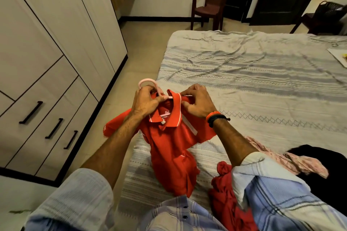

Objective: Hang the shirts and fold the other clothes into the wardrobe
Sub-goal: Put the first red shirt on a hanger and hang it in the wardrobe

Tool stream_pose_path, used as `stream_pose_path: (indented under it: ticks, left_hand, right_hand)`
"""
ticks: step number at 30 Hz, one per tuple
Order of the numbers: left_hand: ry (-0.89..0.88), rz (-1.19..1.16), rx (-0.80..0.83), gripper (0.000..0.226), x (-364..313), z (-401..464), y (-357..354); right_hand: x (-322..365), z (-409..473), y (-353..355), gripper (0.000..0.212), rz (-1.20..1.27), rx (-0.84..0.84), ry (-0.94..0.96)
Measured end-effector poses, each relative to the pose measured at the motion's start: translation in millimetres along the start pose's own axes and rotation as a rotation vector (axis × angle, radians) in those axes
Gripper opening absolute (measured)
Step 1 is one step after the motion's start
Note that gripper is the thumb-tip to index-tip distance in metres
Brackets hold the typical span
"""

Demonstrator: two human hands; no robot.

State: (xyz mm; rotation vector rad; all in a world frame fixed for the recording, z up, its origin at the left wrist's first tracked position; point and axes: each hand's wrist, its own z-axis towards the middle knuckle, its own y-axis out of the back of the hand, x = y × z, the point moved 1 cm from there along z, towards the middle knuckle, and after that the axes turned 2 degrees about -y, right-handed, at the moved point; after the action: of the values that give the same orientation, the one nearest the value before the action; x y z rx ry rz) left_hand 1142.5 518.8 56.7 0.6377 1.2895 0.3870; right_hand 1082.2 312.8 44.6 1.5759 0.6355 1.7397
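At the bed's (262, 80) left edge, near its front corner, a red polo (169, 146) with white trim is held up off the sheet, its tail trailing down onto the striped cover. A pink hanger (148, 82) sits in the neck of the polo, with its hook standing out past the collar toward the wardrobe (56, 43).

The left hand (144, 102) grips the hanger's neck and the collar together, its fingers curled tight round them. The right hand (197, 104) pinches the other side of the collar and the shoulder seam between thumb and curled fingers; its wrist carries an orange and a dark band (216, 117). The polo's left sleeve hangs out over the floor beyond the bed's edge.

By the front edge of the bed, just right of the polo's tail, lies a crumpled red cloth (225, 202), partly under the right sleeve. Further right along that edge lie a pink garment (300, 163) and, touching it, a black one (319, 155).

The wardrobe stands to the left of the bed across a strip of floor, doors closed, with three dark handles on its lower drawers. A brown chair (210, 0) stands by the far wall beyond the bed's far left corner. A dark basket (328, 13) sits off the far right corner.
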Motion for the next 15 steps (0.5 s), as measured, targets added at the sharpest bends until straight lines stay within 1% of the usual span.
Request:
stream_pose_path:
  ticks: [2, 4, 6, 8, 9, 12, 13, 15]
  left_hand:
    - [-0.031, -0.019, 0.011, 0.019, -3.1, -1.5, -0.7]
    - [-0.054, -0.020, 0.020, 0.018, -6.9, -3.3, 1.7]
    - [-0.094, 0.035, 0.023, 0.019, -4.6, -3.1, 8.2]
    - [-0.124, 0.102, 0.008, 0.020, 3.8, -1.4, 15.8]
    - [-0.119, 0.121, -0.015, 0.024, 9.5, 0.7, 18.5]
    - [-0.034, 0.201, -0.080, 0.046, 19.1, 1.0, 17.4]
    - [-0.014, 0.181, -0.074, 0.049, 19.9, 0.1, 16.3]
    - [0.006, 0.014, 0.046, 0.042, 23.7, -1.2, 15.0]
  right_hand:
    - [-1.6, 2.1, -0.6, 0.028, -0.090, 0.048, 0.038]
    - [-3.1, 2.0, 1.0, 0.021, -0.036, 0.068, 0.045]
    - [-8.3, 0.6, 3.9, 0.019, 0.024, 0.020, 0.032]
    - [-12.6, -2.3, 8.0, 0.025, 0.037, -0.030, 0.018]
    - [-13.1, -3.2, 9.4, 0.027, 0.035, -0.045, 0.018]
    - [-11.3, -2.6, 11.9, 0.025, 0.018, -0.057, 0.025]
    - [-11.5, -2.5, 12.5, 0.025, 0.006, -0.061, 0.022]
    - [-15.5, -4.7, 13.2, 0.025, 0.004, -0.060, 0.001]
